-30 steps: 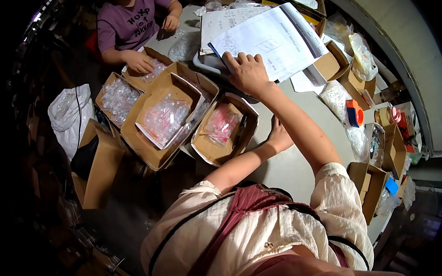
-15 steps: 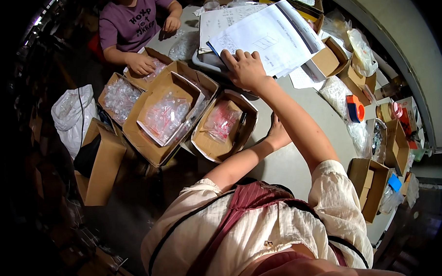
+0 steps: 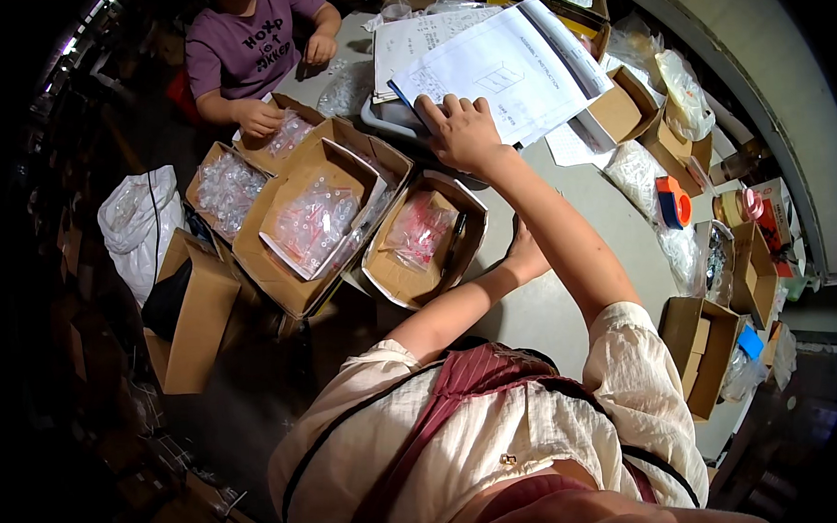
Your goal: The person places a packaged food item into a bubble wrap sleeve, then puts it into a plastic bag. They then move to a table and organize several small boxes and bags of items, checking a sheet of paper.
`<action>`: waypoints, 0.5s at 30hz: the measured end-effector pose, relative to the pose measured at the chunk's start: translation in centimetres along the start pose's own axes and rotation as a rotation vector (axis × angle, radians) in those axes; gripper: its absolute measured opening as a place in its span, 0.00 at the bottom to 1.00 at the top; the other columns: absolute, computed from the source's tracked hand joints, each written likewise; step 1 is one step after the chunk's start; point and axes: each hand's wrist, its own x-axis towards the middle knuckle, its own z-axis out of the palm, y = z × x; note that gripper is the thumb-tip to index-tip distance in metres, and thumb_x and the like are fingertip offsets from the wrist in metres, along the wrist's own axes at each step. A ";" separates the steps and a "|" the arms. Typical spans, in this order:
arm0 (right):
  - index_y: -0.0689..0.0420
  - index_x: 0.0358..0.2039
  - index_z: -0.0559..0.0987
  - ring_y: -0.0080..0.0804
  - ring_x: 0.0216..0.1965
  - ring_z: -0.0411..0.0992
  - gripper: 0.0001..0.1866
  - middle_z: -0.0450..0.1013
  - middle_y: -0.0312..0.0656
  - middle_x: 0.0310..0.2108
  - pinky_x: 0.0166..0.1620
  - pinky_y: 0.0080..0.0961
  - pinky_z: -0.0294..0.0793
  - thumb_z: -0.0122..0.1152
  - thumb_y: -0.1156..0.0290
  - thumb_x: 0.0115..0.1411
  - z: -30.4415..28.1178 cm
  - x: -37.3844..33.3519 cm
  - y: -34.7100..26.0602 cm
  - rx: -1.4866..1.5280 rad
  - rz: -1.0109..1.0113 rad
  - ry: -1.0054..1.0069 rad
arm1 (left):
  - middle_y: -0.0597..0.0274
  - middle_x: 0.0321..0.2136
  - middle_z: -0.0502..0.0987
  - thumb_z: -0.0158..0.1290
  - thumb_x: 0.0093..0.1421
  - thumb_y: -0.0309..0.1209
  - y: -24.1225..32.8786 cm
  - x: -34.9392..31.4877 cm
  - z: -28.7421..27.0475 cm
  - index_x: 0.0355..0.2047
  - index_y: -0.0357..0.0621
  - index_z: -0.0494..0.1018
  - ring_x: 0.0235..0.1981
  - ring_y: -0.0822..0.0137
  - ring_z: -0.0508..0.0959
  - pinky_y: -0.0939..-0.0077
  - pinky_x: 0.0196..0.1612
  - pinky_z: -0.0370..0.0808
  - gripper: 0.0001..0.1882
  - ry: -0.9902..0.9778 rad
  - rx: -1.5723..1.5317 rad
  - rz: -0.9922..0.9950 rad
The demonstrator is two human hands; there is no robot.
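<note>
My right hand (image 3: 468, 135) is at the near left corner of a stack of printed sheets (image 3: 532, 73) with a line drawing on top. Its bent fingers grip the edge of the stack; the thumb is hidden. Under the sheets' left side shows the rim of a grey plastic bin (image 3: 391, 124). My left hand (image 3: 527, 256) rests low at the grey tabletop (image 3: 582, 200), its fingers mostly hidden behind my right forearm. Left of it, a small cardboard box (image 3: 469, 246) holds a clear bag of red and white pieces (image 3: 417, 229) and a black pen (image 3: 456, 232).
A large carton (image 3: 252, 240) holds bags of small parts; an open box of clear pieces (image 3: 227, 190) adjoins it. Across the table, a co-worker in a purple shirt (image 3: 254, 46) reaches into another box. Tape rolls (image 3: 675, 202), plastic bags and small cartons (image 3: 703, 358) line the right edge.
The co-worker's hand has lifted slightly and shifted left over the small box. My hands and the sheets stay nearly in place, with only a slight shift of the whole view.
</note>
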 end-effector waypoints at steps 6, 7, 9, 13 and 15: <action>0.47 0.68 0.59 0.43 0.49 0.72 0.42 0.70 0.46 0.49 0.53 0.42 0.62 0.64 0.57 0.53 0.0 -0.1 0.1 0.006 -0.003 -0.002 | 0.40 0.67 0.57 0.50 0.64 0.48 -0.3 0.2 0.4 0.67 0.37 0.56 0.68 0.38 0.51 0.40 0.69 0.44 0.38 -0.002 0.008 -0.019; 0.47 0.68 0.59 0.43 0.49 0.72 0.42 0.70 0.46 0.49 0.53 0.42 0.62 0.64 0.57 0.53 0.0 0.0 0.0 0.008 -0.005 0.004 | 0.40 0.67 0.57 0.50 0.64 0.48 -0.5 0.0 0.6 0.67 0.37 0.56 0.68 0.38 0.51 0.40 0.69 0.44 0.38 -0.003 0.009 -0.019; 0.47 0.68 0.59 0.43 0.50 0.71 0.43 0.70 0.46 0.49 0.53 0.41 0.61 0.65 0.57 0.53 0.2 -0.1 0.0 0.011 -0.001 0.009 | 0.40 0.67 0.57 0.51 0.64 0.47 -0.4 -0.4 1.0 0.66 0.37 0.57 0.68 0.38 0.52 0.41 0.68 0.45 0.37 0.125 0.106 0.061; 0.48 0.68 0.60 0.42 0.50 0.71 0.43 0.70 0.46 0.49 0.53 0.42 0.61 0.65 0.56 0.53 0.3 -0.1 -0.1 0.012 0.000 0.018 | 0.40 0.65 0.59 0.52 0.64 0.46 -0.6 -0.5 1.1 0.65 0.38 0.59 0.66 0.39 0.54 0.43 0.68 0.48 0.35 0.136 0.086 0.041; 0.48 0.68 0.60 0.42 0.50 0.71 0.43 0.70 0.46 0.49 0.53 0.42 0.61 0.65 0.56 0.53 0.4 -0.2 0.1 0.012 0.004 0.014 | 0.40 0.63 0.61 0.53 0.63 0.45 -0.2 -0.4 0.8 0.62 0.38 0.61 0.64 0.40 0.56 0.45 0.67 0.50 0.33 0.113 0.025 0.009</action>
